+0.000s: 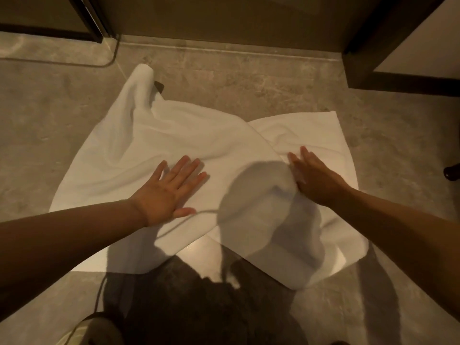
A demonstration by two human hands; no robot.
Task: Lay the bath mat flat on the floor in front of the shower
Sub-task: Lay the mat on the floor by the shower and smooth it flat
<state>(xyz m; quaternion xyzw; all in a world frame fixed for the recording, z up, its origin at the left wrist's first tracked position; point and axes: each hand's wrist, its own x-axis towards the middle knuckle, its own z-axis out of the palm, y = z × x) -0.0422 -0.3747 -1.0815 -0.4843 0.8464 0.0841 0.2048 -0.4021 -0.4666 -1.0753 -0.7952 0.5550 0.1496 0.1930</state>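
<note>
A white bath mat (174, 140) lies rumpled on the stone floor, folded over itself diagonally, with its far left corner bunched and raised. My left hand (169, 192) rests flat on the left half, palm down, fingers spread. My right hand (316, 178) sits at the edge of the folded-over flap; its fingers lie along the fold and its thumb is tucked under the cloth. Shadows of my head and arms fall across the near part of the mat.
A dark-framed glass door (94, 23) stands at the far left beside a low stone threshold (224, 49). A dark wooden cabinet base (398, 78) occupies the far right. A small dark tag (159, 86) shows by the mat's raised corner. My shoe (97, 329) is at the bottom edge.
</note>
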